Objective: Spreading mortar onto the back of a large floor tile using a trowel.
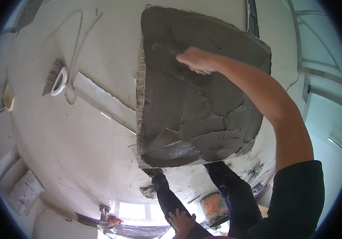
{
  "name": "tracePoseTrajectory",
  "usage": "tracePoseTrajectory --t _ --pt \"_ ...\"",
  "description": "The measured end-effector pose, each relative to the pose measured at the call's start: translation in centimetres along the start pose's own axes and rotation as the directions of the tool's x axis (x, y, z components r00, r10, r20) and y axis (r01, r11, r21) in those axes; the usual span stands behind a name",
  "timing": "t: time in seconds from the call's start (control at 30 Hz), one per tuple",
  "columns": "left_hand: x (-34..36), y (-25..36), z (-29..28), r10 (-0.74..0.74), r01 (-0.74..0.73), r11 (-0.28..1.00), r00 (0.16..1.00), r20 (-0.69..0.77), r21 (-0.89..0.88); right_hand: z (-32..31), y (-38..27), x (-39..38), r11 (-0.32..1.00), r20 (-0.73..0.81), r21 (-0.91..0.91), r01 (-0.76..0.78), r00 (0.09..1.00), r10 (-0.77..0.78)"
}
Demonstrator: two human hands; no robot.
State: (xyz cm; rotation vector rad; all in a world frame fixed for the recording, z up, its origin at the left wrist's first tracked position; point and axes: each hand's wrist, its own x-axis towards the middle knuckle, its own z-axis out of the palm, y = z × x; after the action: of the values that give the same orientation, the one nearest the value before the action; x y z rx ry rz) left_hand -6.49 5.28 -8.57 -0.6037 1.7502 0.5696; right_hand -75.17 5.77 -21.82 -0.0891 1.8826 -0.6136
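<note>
Wet grey mortar (202, 99) covers the top of a large pale panel whose ribbed side edge (140, 79) shows on the left. Trowel-like ridges and smooth sweeps mark the mortar. My right hand (198, 61), slightly blurred, is closed over its far part, with the arm reaching in from the right. A faint grey shape lies just left of the fist; it blends into the mortar and its kind cannot be made out. My left hand (182, 221) rests on my left thigh in dark trousers (170, 195), fingers spread, holding nothing.
A white-headed broom (59, 81) lies to the left, its handle reaching the panel. Beside it is a pale flat strip (99, 95). A stained orange bucket (214, 209) stands between my legs. A crumpled cloth-like lump (149, 192) lies near my left foot.
</note>
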Motion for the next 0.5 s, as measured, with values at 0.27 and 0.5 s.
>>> tracePoseTrajectory --t 0.27,0.5 --pt "0.4 1.1 0.6 0.005 -0.009 0.992 0.999 -0.033 -0.126 -5.4 -0.7 -0.3 0.955 -0.331 0.155 0.253 0.924 -0.192" --pt "0.1 -0.2 4.4 -0.017 0.009 0.995 0.996 -0.083 -0.101 -7.4 -3.2 12.1 0.931 -0.405 0.263 0.252 0.905 -0.13"
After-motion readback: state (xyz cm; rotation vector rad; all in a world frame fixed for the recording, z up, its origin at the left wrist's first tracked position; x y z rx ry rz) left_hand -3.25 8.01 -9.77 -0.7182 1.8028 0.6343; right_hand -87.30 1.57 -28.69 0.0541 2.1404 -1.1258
